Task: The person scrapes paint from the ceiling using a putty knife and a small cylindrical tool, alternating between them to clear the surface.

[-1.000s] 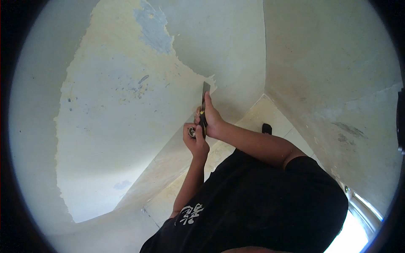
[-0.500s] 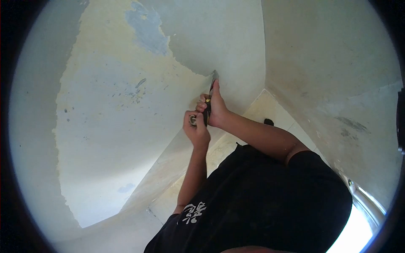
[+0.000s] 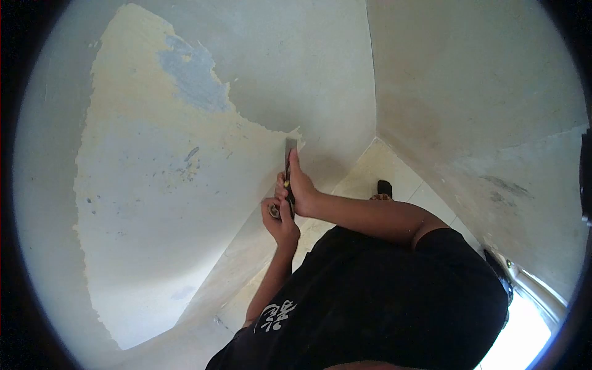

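Observation:
A scraper (image 3: 290, 145) with a flat metal blade and a dark handle stands against the wall (image 3: 308, 74). Its blade lies at the ragged edge where the grey coating meets the bare pale patch (image 3: 142, 148). My right hand (image 3: 302, 188) is wrapped round the handle, thumb stretched along it toward the blade. Just below, my left hand (image 3: 282, 227) is closed at the handle's lower end. A small round, ring-like thing (image 3: 274, 211) shows at the left fingers; I cannot make out what it is.
A second wall (image 3: 468, 80) meets this one at a corner on the right and has dark scuffs. Below are pale floor tiles (image 3: 401, 172) and a dark-shod foot (image 3: 385, 187). Bright light comes in by a metal frame (image 3: 536, 283) at lower right.
The view has shifted, so the wall appears lower. A narrow strip of coating by the blade has come off, and the bare patch reaches slightly further right. Both hands keep their hold.

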Motion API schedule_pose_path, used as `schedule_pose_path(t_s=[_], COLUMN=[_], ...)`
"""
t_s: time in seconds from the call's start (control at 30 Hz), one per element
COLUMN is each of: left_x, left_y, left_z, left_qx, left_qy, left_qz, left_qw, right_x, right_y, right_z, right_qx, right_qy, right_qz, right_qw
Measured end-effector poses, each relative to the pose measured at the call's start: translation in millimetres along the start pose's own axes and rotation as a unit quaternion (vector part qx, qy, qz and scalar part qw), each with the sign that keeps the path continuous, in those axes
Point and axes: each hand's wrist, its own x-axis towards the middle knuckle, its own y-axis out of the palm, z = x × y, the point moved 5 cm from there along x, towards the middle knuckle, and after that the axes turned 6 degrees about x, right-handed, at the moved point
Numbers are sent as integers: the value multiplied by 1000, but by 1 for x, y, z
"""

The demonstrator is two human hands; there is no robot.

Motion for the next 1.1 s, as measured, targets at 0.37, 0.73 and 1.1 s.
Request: schedule_pose_path(t_s=[0.37,0.73,1.1], left_x=[6,22,-98], left_y=[42,71,-19], left_z=[47,53,239], left_qx=[21,43,203], left_qy=[21,-119,-369], left_qz=[49,153,134], left_qw=[998,980,897], right_x=[18,13,2], right_y=[-34,-36,-27], right_z=[57,111,116], right_qx=[-377,-681,-726], right_qy=[-212,-281,-294], right_qz=[-90,-41,-87], right_qw=[897,675,616])
